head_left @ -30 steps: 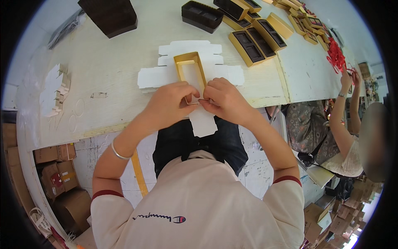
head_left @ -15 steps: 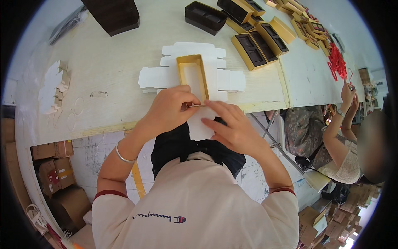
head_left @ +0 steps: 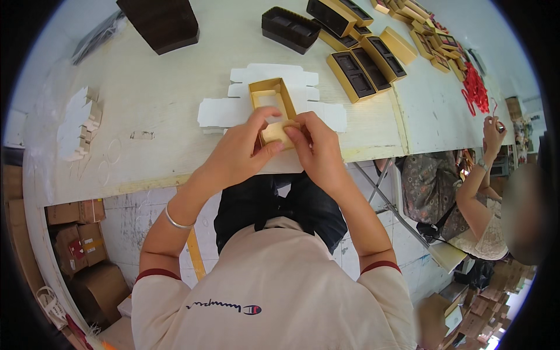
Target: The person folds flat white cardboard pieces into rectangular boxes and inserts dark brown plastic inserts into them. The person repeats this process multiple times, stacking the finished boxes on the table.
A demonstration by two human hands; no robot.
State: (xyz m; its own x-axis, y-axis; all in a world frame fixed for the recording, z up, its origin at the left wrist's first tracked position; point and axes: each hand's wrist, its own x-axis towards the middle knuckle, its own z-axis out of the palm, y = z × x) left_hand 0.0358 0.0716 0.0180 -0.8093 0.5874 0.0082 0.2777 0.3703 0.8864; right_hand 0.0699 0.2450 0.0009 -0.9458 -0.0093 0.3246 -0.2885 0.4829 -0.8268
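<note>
A gold cardboard box (head_left: pixel 284 98) with raised side walls lies at the table's near edge, on a pile of flat white die-cut box blanks (head_left: pixel 219 112). Its near end panel shows its gold face between my hands. My left hand (head_left: pixel 242 146) is closed on that panel's left side, with the thumb across its front and the index finger bent over the top. At its right corner, my right hand (head_left: pixel 318 146) pinches with thumb and fingers. Both hands partly hide the near corners.
Black plastic insert trays (head_left: pixel 289 29) and a tall black stack (head_left: pixel 160 26) lie on the far side. Gold boxes with black inserts (head_left: pixel 356 76) stand right of them. White folded pieces (head_left: pixel 76 122) lie left. At right, a co-worker's hand (head_left: pixel 493 137) is near red ribbons (head_left: pixel 475 87).
My right hand has come in from below right and now grips the box's right corner. The near end panel has turned its gold face into view. My left fingers have lifted and spread over it.
</note>
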